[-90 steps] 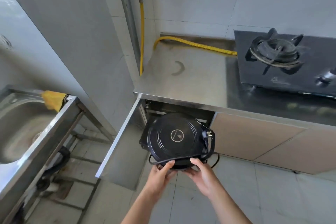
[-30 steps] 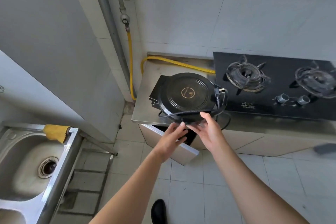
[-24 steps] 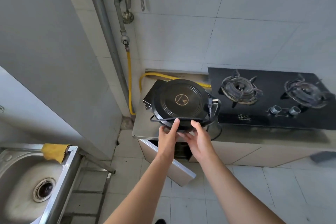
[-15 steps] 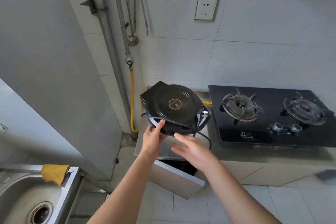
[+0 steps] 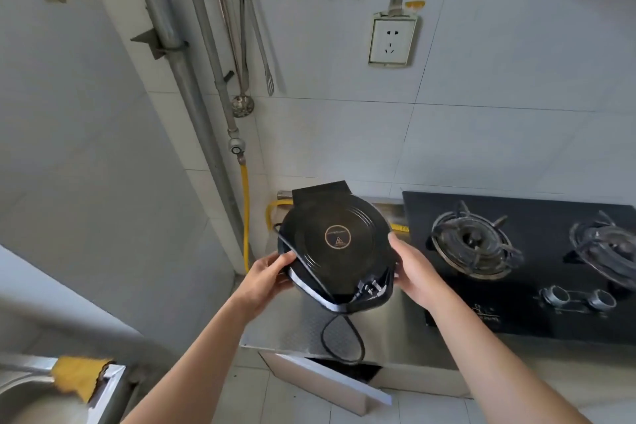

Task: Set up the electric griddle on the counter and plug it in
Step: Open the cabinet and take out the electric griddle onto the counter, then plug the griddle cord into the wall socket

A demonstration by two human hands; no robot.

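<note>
**Both hands on the griddle, over the steel surface**

Left hand (image 5: 266, 273) grips the griddle (image 5: 335, 244) at its left rim, fingers curled under, thumb on the edge. Right hand (image 5: 414, 272) is clamped on the right rim, palm against the side. Between them the round black griddle sits tilted, its near edge dipping toward the camera, its squared hinge end pointing at the wall. Whether its base touches the surface (image 5: 395, 330) I cannot tell; it is right over the left part of it, just beside the stove (image 5: 516, 303).

Cord (image 5: 340, 337) is wrapped across the lid on the left, and a loop of it drops off the front and lies on the steel near the edge. Plug (image 5: 370, 287) is tucked at the near rim, unconnected. Up on the tiled wall, well above the griddle and a little to the right, is the socket (image 5: 392, 41), nothing in it. Yellow hose (image 5: 245, 213) runs down the corner behind the griddle. Below the surface a cabinet door (image 5: 330, 385) hangs open.
</note>
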